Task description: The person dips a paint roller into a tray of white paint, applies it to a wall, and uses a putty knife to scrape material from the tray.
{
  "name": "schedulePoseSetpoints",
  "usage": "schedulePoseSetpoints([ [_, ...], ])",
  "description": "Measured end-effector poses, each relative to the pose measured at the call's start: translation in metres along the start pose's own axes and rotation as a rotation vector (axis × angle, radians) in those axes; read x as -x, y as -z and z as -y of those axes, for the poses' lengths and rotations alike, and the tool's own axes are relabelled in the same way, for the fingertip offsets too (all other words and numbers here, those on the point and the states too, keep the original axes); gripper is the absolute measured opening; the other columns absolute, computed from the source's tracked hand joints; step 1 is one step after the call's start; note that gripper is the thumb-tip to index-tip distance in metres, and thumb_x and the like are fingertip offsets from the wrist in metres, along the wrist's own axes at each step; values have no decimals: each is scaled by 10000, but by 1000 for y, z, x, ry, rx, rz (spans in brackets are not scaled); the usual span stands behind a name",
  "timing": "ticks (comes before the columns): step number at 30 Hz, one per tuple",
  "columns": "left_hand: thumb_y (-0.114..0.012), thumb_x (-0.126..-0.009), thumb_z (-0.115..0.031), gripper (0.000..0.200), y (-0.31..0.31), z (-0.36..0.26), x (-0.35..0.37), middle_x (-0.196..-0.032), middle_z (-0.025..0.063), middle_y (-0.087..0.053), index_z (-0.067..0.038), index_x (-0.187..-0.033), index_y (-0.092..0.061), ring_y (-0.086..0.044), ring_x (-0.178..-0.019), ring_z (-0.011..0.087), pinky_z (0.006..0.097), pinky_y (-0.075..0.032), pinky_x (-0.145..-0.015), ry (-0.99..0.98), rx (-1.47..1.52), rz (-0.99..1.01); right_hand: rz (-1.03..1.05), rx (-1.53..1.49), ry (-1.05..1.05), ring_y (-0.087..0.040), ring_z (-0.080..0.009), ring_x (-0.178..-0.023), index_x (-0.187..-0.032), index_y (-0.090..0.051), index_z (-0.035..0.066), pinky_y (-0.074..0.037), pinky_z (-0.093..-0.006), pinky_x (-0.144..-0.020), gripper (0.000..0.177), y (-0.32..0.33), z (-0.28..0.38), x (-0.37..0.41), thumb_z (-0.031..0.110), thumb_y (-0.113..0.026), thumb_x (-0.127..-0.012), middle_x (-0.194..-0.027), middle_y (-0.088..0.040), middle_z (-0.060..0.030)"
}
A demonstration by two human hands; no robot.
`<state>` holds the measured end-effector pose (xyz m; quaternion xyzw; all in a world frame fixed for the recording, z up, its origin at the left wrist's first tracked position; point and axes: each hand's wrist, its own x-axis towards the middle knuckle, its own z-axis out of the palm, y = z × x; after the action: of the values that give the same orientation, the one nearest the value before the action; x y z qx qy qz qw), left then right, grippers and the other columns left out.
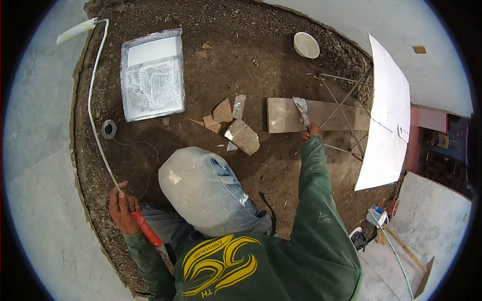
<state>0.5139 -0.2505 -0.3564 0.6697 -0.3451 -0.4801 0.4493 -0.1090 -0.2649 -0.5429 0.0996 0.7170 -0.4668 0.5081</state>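
Observation:
My left hand (pixel 123 208) is closed round the paint roller (pixel 146 229) near the top of its red handle. The roller's long white rod (pixel 94 105) runs up to a pale roller head (pixel 77 31) by the left wall. On the right, my right hand (pixel 312 131) grips a putty knife (pixel 302 111) whose whitish blade lies over a long grey board (pixel 283 116) on the soil. A paint tray (pixel 153 75) with white paint sits at the upper left, away from both hands.
Broken stone pieces (pixel 242 137) lie ahead of my knee. A wire roll (pixel 108 129) is near the rod. A white bowl (pixel 306 45) stands at the back. At right, a white panel (pixel 386 110) rests on crossed metal legs (pixel 341 103). A small container (pixel 375 215) is lower right.

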Motion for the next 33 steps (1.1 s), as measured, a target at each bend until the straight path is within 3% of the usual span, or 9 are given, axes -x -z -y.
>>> schedulePoseSetpoints([
  [2,-467,-968,-240,284,1,-1,0,-558,-48,-327,-33,-1135,-568,-324,-466,43,208,-304,-411,-4,8,2,-237,50,-5,-297,-98,-357,-946,-511,130,-205,-258,-316,249,8,-8,3,367,-437,-958,-552,-456,-11],
  [9,-453,-973,-218,273,6,6,-3,-562,-51,-327,-28,-1124,-577,-323,-469,42,207,-295,-414,-16,24,26,-143,-22,-5,-275,-78,-330,-923,-545,101,-190,-229,-284,262,9,-12,105,338,-440,-958,-497,-415,-1],
  [11,-451,-973,-218,274,4,8,-4,-562,-52,-328,-28,-1123,-578,-324,-470,42,205,-294,-415,-7,41,31,429,-260,-30,-262,-83,-336,-953,-533,93,-211,-242,-290,292,3,-17,120,365,-426,-956,-539,-423,-4],
  [14,-447,-974,-229,280,-1,3,-5,-558,-51,-326,-33,-1127,-576,-326,-462,41,204,-298,-404,-42,34,44,557,-393,16,-268,-77,-334,-952,-517,54,-235,-243,-287,306,-34,-33,136,342,-414,-959,-534,-398,7],
  [16,-448,-973,-245,295,-2,1,-3,-551,-46,-327,-28,-1129,-572,-336,-449,43,209,-310,-386,-12,12,36,661,-621,-73,-278,-74,-333,-904,-498,37,-252,-242,-292,315,-63,-48,144,334,-407,-957,-538,-398,12],
  [20,-432,-975,-211,299,0,-4,1,-543,-39,-323,19,-1120,-556,-341,-436,43,205,-331,-395,-29,29,25,878,-668,-173,-308,-70,-306,-810,-448,81,-252,-231,-272,241,-104,-65,169,246,-359,-962,-461,-385,19],
  [24,-449,-968,-217,305,6,-2,4,-571,-34,-335,28,-1118,-552,-342,-452,43,206,-336,-410,-26,25,15,1017,-658,-273,-299,-73,-283,-780,-432,88,-244,-228,-253,244,-130,-78,187,246,-360,-951,-435,-384,16],
  [26,-456,-965,-217,306,6,-2,4,-578,-33,-338,31,-1117,-551,-342,-456,43,206,-336,-414,-25,25,4,1211,-678,-310,-299,-76,-277,-761,-427,84,-249,-221,-248,246,-141,-82,198,238,-362,-941,-437,-394,11],
  [33,-463,-962,-229,293,5,-5,2,-566,-38,-331,7,-1109,-556,-354,-453,47,212,-338,-401,-14,52,18,1384,-648,-422,-330,-61,-285,-752,-439,67,-274,-205,-244,269,-159,-89,221,239,-374,-947,-419,-389,17],
])
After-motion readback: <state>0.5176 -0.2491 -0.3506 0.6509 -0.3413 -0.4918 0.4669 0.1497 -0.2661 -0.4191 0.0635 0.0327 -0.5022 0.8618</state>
